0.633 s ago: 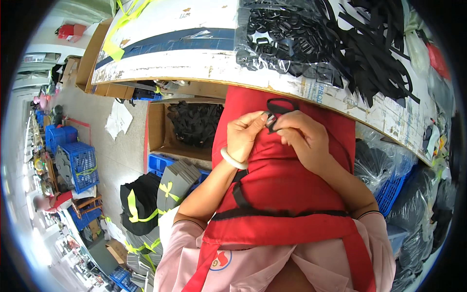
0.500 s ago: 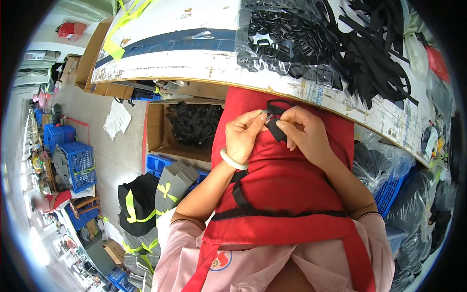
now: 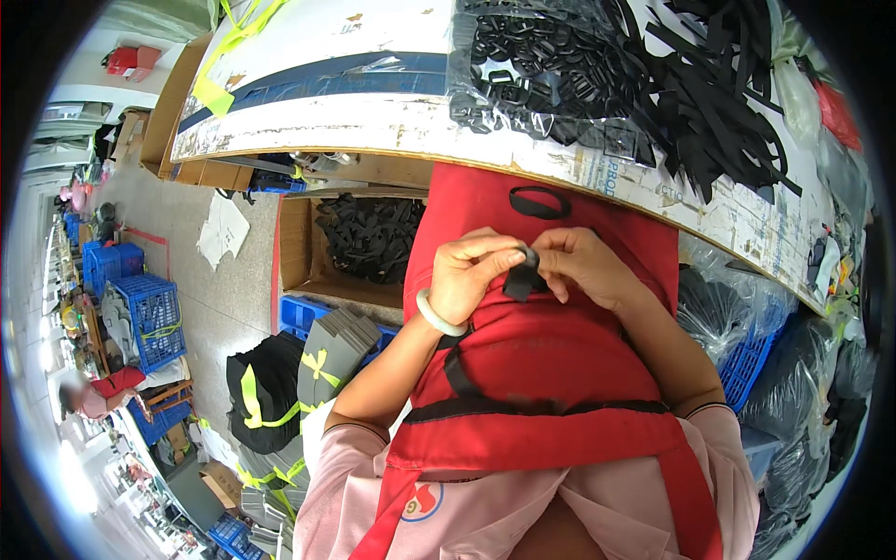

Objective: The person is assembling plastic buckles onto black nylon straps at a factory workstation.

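Observation:
Over my lap, both hands are pinched around a short black webbing strap (image 3: 519, 282). My left hand (image 3: 464, 278), with a pale bangle at the wrist, grips its upper end between thumb and fingertips. My right hand (image 3: 586, 267) has its thumb and fingers closed on the strap's other side. The fingers hide whether a buckle is threaded on it. Just beyond my hands, an oval loop of black strap (image 3: 539, 216) rests on my red apron (image 3: 532, 350).
A white, worn worktable (image 3: 373, 126) stands ahead, bearing a plastic bag of black buckles (image 3: 532, 70) and a heap of black straps (image 3: 714, 117). At left, a cardboard box (image 3: 297, 245) holds more black pieces. Bundled grey pieces (image 3: 331, 355) and blue crates (image 3: 149, 322) stand further left.
My hands have drawn slightly nearer to me with the strap. Its position between the fingers has changed, and the oval loop now shows apart from my hands.

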The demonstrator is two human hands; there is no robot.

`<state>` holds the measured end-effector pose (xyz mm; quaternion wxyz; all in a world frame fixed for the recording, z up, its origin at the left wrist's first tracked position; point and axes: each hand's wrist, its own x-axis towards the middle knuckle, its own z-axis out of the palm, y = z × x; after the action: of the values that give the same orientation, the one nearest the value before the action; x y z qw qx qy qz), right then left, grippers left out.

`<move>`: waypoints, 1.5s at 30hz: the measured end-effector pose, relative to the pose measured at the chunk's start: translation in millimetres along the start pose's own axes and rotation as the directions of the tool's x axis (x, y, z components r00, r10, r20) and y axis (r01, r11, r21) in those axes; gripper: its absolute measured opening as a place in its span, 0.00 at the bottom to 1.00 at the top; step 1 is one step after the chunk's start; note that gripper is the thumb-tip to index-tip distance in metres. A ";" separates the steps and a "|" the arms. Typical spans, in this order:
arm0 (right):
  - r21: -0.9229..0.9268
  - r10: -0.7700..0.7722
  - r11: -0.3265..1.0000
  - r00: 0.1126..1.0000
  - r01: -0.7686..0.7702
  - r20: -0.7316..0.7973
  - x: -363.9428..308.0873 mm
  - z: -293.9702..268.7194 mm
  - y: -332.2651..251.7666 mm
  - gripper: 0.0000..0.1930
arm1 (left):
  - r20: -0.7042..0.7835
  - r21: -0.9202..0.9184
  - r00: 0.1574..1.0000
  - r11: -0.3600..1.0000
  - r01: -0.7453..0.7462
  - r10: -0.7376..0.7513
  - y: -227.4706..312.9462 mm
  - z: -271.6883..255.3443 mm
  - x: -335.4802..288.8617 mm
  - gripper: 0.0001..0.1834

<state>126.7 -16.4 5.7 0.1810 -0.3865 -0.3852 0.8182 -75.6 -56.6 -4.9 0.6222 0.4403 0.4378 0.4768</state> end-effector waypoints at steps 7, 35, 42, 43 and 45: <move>-0.444 -0.264 0.890 0.910 0.103 -0.320 17.3 -40.5 22.6 0.09 | 0.148 0.123 0.981 0.987 0.107 -0.125 60.1 -70.8 -42.2 0.06; 0.102 -0.068 0.991 0.986 0.084 -0.152 16.6 -14.9 -8.9 0.10 | 0.275 0.109 0.955 0.990 0.084 -0.111 -36.2 10.6 11.8 0.06; -0.066 -0.203 0.979 0.961 0.194 -0.186 -11.3 -48.7 -29.3 0.08 | 0.221 0.500 0.968 0.839 -0.214 0.115 58.7 13.1 140.3 0.17; -0.092 -0.174 0.983 0.965 0.159 -0.196 -11.0 -50.5 -24.7 0.07 | 0.212 0.660 0.970 0.715 -0.230 0.116 70.2 16.7 169.7 0.21; -0.158 -0.119 0.982 0.989 0.104 -0.087 -3.6 -44.9 -15.2 0.07 | 0.057 0.896 0.895 0.372 -0.241 0.442 47.4 19.6 217.5 0.35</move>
<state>163.7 13.2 1.0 0.2147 -0.4159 -0.4587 0.7553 -31.3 161.2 18.2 0.1415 0.7309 0.5768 0.3363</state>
